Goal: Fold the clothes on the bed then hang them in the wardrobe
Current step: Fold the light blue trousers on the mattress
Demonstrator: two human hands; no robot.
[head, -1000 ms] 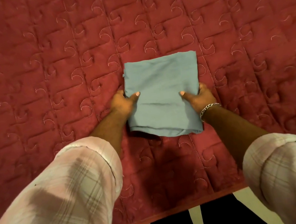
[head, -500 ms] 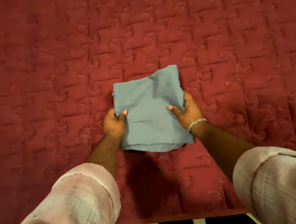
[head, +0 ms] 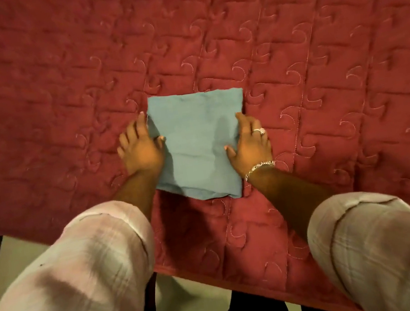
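Fingers: left hand (head: 141, 149) spread flat, thumb on cloth (head: 196, 143); right hand (head: 251, 142) straight along its other edge. Folded blue cloth lies between them on red quilt (head: 317, 57). Cloth's underside and layers hidden; forearms cut off by sleeves (head: 82, 269).

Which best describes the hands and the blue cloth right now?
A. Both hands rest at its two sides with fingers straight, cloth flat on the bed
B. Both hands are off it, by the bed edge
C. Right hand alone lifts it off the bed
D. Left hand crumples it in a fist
A: the left hand and right hand rest with fingers straight at opposite sides of the folded blue cloth, which lies flat on the red quilt.
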